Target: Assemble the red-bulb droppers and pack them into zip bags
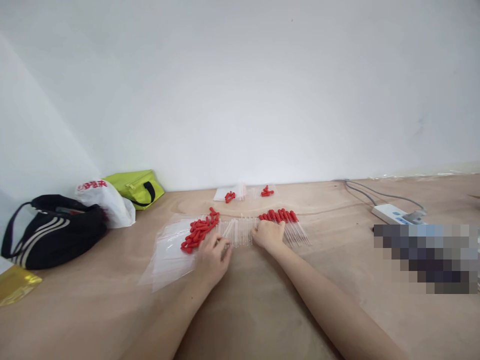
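Note:
My left hand [214, 254] is at the right edge of a pile of red rubber bulbs [197, 234], its fingers apart and bent over the table. The pile lies on clear plastic bags [168, 257]. Several thin clear tubes [236, 232] lie side by side between my hands. My right hand [268, 234] has its fingers curled down at the right end of these tubes; its fingertips are hidden. Beside it, several tubes with red bulbs on their upper ends [287, 216] lie in a slanted row.
Near the wall lie two small groups of red bulbs [230, 196] [267, 191] on plastic bags. A black bag [60, 235], a white bag [108, 202] and a green bag [137, 185] stand at the left. A power strip [390, 214] with a grey cable is at the right.

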Available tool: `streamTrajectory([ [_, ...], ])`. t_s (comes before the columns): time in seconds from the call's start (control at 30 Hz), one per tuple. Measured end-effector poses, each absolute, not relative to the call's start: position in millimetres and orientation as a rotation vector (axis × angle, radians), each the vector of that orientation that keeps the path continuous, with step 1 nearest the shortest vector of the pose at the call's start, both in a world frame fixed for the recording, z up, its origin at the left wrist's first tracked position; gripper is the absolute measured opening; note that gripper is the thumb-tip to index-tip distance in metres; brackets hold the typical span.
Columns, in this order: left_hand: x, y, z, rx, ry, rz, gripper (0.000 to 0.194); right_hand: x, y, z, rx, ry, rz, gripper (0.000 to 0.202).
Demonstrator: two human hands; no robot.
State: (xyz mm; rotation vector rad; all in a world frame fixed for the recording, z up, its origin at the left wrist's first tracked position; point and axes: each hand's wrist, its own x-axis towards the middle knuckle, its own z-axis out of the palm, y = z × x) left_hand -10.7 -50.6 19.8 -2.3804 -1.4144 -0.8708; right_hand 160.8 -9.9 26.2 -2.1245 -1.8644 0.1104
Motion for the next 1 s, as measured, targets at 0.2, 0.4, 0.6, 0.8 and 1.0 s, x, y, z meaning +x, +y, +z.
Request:
streamTrajectory([
  [0.2,-67.9,-38.5,30.0,-2.357,-1.562,-0.672,0.007,168.6,-13.3,22.5,-2.077,-1.830,0.055,0.029],
  [0.4,-91.0,-31.7,27.8,-2.342,-1.595,-0.674,0.008,189.9,-28.1,11.4,-1.810,-1.739,-0.131,0.022],
  [0.6,-86.1,-32.2,33.2,-2.331,-1.556,-0.848,0.009,215.6,-52.4,0.6,-1.573,-1.841,-0.198,0.021],
  [0.8,-34.3,-56.1,35.7,-2.472,-1.358,-1.126,0.007,239.5,-74.6,-2.6,-1.275,-2.081,-0.005,0.016],
  [1.0,18.6,-73.7,9.8,-2.916,-1.377,-1.025,0.004,247.0,-79.2,-7.2,-1.175,-2.156,0.105,0.015],
])
